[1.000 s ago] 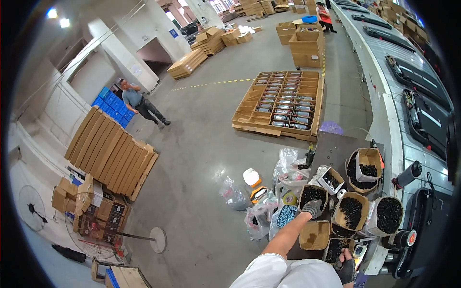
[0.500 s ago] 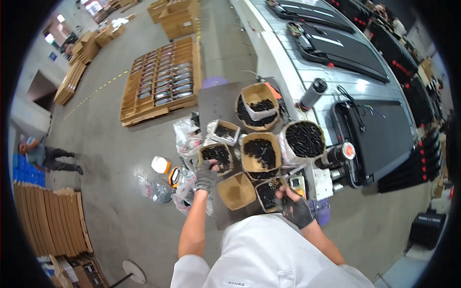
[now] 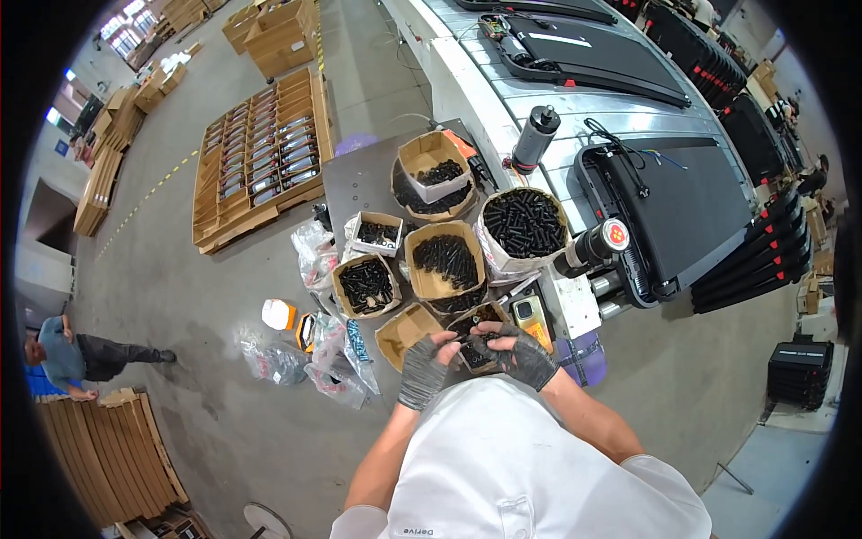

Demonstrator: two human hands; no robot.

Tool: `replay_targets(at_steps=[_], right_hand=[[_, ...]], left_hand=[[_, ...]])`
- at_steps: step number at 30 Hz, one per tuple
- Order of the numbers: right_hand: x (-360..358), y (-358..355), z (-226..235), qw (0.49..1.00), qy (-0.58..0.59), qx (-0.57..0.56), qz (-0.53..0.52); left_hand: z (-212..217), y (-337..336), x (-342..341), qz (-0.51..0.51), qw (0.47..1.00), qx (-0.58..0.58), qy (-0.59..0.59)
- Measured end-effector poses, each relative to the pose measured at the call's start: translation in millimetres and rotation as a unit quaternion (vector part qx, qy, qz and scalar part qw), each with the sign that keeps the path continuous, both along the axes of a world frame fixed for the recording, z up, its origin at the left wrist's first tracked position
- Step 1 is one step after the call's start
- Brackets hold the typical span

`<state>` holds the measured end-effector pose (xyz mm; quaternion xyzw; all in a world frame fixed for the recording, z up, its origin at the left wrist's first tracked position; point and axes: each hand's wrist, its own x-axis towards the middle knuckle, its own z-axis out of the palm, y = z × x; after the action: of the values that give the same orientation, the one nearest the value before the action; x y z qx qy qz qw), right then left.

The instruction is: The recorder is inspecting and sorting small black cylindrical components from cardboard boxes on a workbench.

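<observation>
My left hand (image 3: 422, 370) and my right hand (image 3: 523, 356), both in grey fingerless gloves, meet close to my chest. Their fingertips pinch small black screws (image 3: 467, 339) over a small cardboard box of screws (image 3: 476, 355). An empty cardboard box (image 3: 404, 331) lies just beside my left hand. Beyond it, on the grey metal table (image 3: 355, 184), stand several open boxes of black screws (image 3: 444, 260), among them one on the left (image 3: 365, 285), plus a full round sack of screws (image 3: 523, 225).
A yellow handheld device (image 3: 532, 319) lies beside my right hand. A power tool with a red cap (image 3: 597, 244) and a black bottle (image 3: 536, 135) rest by the treadmills (image 3: 669, 193) on the right. Plastic bags (image 3: 323, 350) litter the floor. Farther left are a pallet (image 3: 260, 157) and a person (image 3: 72, 355).
My head has turned down toward the table. My left hand has drawn back from the screw boxes and joined my right hand over the small box.
</observation>
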<state>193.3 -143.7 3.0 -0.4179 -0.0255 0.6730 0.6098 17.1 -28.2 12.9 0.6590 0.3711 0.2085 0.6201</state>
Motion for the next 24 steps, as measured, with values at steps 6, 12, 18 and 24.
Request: replay_targets(at_steps=[6, 12, 18, 24], right_hand=[[-7, -5, 2, 0.998, 0.039, 0.045, -0.028], [-14, -5, 6, 0.998, 0.032, 0.013, -0.047], [-12, -4, 5, 0.998, -0.031, -0.002, -0.061], [-16, 0, 8, 0.997, -0.027, -0.006, -0.067]], left_hand=[[-7, -6, 3, 0.037, 0.998, -0.044, -0.033], [-15, -9, 2, 0.042, 0.998, -0.035, -0.037], [-14, -9, 3, 0.040, 0.999, 0.012, -0.023], [-2, -12, 9, 0.042, 0.998, 0.036, -0.016]])
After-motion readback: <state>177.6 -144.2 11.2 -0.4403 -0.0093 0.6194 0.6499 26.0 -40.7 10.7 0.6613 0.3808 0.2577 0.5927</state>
